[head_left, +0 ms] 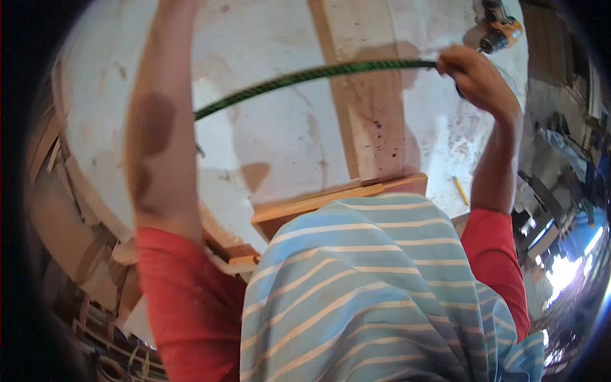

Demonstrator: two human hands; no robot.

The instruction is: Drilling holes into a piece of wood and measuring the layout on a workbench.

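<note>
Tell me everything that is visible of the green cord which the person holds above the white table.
The green cord is thin and looks braided, dark green with lighter green flecks. It runs taut in a slight arc across the upper picture, above the white table. Its right end goes into the closed right hand, which grips it. Its left end passes behind the raised left forearm; the left hand is out of the picture, so that end cannot be seen. It crosses over a wooden plank lying on the table.
</note>
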